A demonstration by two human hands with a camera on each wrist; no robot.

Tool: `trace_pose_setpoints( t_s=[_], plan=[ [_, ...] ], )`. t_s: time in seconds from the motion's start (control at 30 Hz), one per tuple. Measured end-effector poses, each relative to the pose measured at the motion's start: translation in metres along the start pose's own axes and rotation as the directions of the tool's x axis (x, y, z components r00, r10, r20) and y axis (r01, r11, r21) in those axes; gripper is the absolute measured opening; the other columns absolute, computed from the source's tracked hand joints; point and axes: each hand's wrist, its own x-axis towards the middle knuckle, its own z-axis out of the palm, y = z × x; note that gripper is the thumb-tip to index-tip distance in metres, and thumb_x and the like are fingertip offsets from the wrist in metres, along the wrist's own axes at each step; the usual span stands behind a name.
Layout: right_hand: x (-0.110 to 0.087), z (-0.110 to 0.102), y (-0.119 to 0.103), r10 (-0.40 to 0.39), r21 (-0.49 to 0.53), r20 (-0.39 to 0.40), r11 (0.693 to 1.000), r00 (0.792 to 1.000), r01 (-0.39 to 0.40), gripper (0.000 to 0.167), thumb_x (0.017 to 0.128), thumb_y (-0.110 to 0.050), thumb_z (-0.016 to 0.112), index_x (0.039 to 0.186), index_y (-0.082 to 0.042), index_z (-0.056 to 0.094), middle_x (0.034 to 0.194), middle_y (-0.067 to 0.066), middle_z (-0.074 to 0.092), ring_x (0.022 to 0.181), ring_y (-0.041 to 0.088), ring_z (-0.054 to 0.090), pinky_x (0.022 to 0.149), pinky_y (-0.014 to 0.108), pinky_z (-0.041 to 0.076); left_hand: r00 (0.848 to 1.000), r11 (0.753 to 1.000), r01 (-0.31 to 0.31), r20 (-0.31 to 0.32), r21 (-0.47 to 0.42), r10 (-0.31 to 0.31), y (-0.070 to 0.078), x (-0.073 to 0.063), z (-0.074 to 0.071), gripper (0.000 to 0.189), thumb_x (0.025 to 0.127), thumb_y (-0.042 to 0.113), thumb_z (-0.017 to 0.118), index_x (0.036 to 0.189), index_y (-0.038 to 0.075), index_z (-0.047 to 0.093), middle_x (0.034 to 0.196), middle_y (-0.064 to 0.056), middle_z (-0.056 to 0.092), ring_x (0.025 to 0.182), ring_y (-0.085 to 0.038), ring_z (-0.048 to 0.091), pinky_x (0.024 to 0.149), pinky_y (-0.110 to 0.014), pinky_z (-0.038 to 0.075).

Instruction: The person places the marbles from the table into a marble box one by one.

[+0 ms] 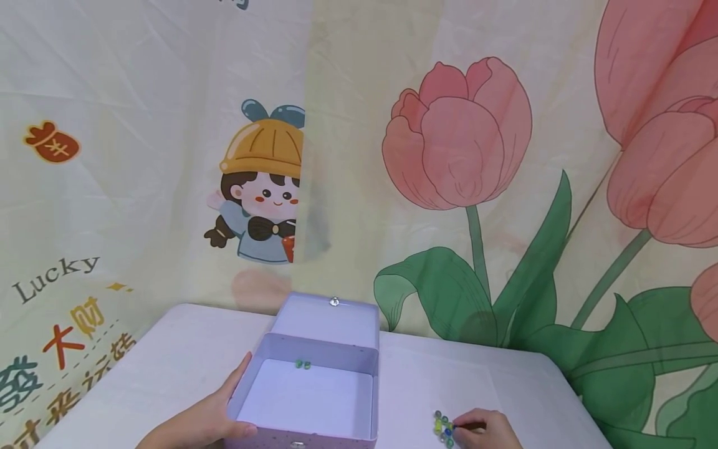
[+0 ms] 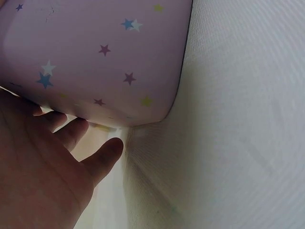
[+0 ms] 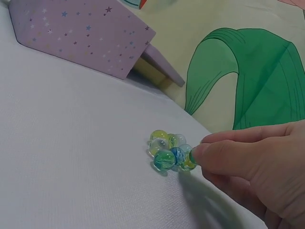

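Observation:
A lilac box (image 1: 303, 434) with star prints stands with its lid (image 1: 331, 318) tipped back. Inside, two green marbles (image 1: 303, 364) lie near the back wall. My left hand (image 1: 215, 405) rests along the box's left side, its thumb at the front corner; the left wrist view shows the fingers stretched beside the starred wall (image 2: 105, 62). To the right of the box, my right hand (image 1: 487, 429) pinches a green marble (image 3: 193, 155) between thumb and forefinger, the marble partly hidden by the fingertips. Right beside them sits a cluster of yellow, clear, blue and green glass marbles (image 3: 164, 160).
The white-covered table (image 1: 409, 374) extends to both sides of the box. Behind it hangs a cloth backdrop (image 1: 348, 156) printed with tulips and a cartoon child, close to the lid and the table's back edge.

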Motion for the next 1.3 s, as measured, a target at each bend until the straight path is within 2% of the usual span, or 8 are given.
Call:
trace_pose_setpoints(
  t_s=[0.1, 0.3, 0.5, 0.57, 0.8, 0.93, 1.13, 1.3],
  plan=[
    [0.0, 0.0, -0.002, -0.016, -0.014, -0.037, 1.0, 0.999, 0.016, 0.027, 0.079, -0.024, 0.076, 0.098, -0.005, 0.072, 0.093, 0.004, 0.07, 0.085, 0.017, 0.062, 0.077, 0.036, 0.053, 1.0, 1.0, -0.006, -0.003, 0.006, 0.006, 0.0, 0.001, 0.0, 0.119, 0.08, 0.014, 0.071, 0.148, 0.024, -0.026, 0.153, -0.023, 0.002, 0.111, -0.021, 0.052, 0.091, -0.013, 0.034],
    [0.001, 0.002, -0.005, -0.081, 0.004, -0.103, 0.997, 0.991, 0.082, 0.029, 0.079, -0.022, 0.076, 0.099, -0.002, 0.072, 0.091, 0.006, 0.07, 0.083, 0.018, 0.063, 0.075, 0.034, 0.054, 0.997, 0.988, 0.043, -0.065, 0.151, -0.033, 0.002, -0.001, 0.0, 0.119, 0.078, 0.023, 0.074, 0.149, 0.018, -0.022, 0.156, -0.02, -0.002, 0.121, -0.025, 0.038, 0.092, -0.013, 0.031],
    [0.003, 0.008, -0.013, -0.105, 0.003, -0.16, 0.994, 0.982, 0.107, 0.029, 0.077, -0.026, 0.077, 0.098, -0.005, 0.073, 0.09, 0.003, 0.07, 0.083, 0.016, 0.063, 0.074, 0.028, 0.054, 0.997, 0.985, 0.065, -0.06, 0.161, -0.056, 0.005, 0.0, 0.0, 0.118, 0.079, 0.025, 0.073, 0.15, 0.019, -0.022, 0.157, -0.018, -0.003, 0.124, -0.025, 0.034, 0.093, -0.016, 0.031],
    [0.004, 0.011, -0.017, -0.133, -0.004, -0.154, 0.991, 0.979, 0.133, 0.029, 0.078, -0.026, 0.077, 0.098, -0.005, 0.074, 0.09, 0.002, 0.07, 0.083, 0.016, 0.063, 0.075, 0.027, 0.053, 0.997, 0.987, 0.07, -0.052, 0.146, -0.063, 0.005, 0.001, 0.001, 0.118, 0.081, 0.026, 0.073, 0.149, 0.019, -0.022, 0.157, -0.019, -0.002, 0.125, -0.026, 0.034, 0.098, -0.025, 0.032],
    [0.007, 0.022, -0.034, -0.182, 0.041, -0.119, 0.981, 0.976, 0.188, 0.029, 0.078, -0.027, 0.077, 0.097, -0.004, 0.074, 0.091, 0.003, 0.07, 0.083, 0.016, 0.064, 0.076, 0.027, 0.053, 0.997, 0.996, 0.08, -0.023, 0.038, -0.079, 0.004, 0.001, 0.001, 0.119, 0.081, 0.026, 0.073, 0.148, 0.02, -0.025, 0.155, -0.021, -0.001, 0.121, -0.026, 0.04, 0.1, -0.03, 0.033],
    [0.008, 0.029, -0.048, -0.221, 0.071, -0.083, 0.971, 0.972, 0.227, 0.034, 0.079, -0.031, 0.075, 0.098, -0.003, 0.073, 0.093, 0.003, 0.07, 0.085, 0.016, 0.065, 0.078, 0.026, 0.053, 0.993, 0.993, 0.116, -0.013, 0.002, -0.116, 0.006, 0.002, 0.002, 0.118, 0.082, 0.032, 0.072, 0.148, 0.021, -0.026, 0.157, -0.02, -0.004, 0.127, -0.032, 0.033, 0.102, -0.053, 0.028],
    [0.017, 0.042, -0.073, -0.308, 0.102, -0.029, 0.946, 0.951, 0.309, 0.031, 0.08, -0.032, 0.075, 0.097, -0.006, 0.074, 0.095, 0.003, 0.07, 0.087, 0.013, 0.066, 0.079, 0.025, 0.053, 0.994, 0.994, 0.108, -0.022, 0.027, -0.108, 0.005, 0.002, 0.001, 0.117, 0.083, 0.027, 0.072, 0.148, 0.017, -0.025, 0.156, -0.022, -0.005, 0.126, -0.031, 0.034, 0.099, -0.039, 0.032],
    [0.028, 0.055, -0.101, -0.393, 0.116, 0.007, 0.914, 0.919, 0.39, 0.018, 0.081, -0.026, 0.075, 0.093, -0.012, 0.076, 0.095, 0.004, 0.07, 0.087, 0.011, 0.066, 0.076, 0.025, 0.054, 0.992, 0.992, 0.123, -0.012, -0.007, -0.123, 0.007, 0.002, 0.002, 0.12, 0.081, 0.033, 0.073, 0.148, 0.02, -0.025, 0.156, -0.022, -0.004, 0.125, -0.031, 0.035, 0.101, -0.047, 0.031]
  ],
)
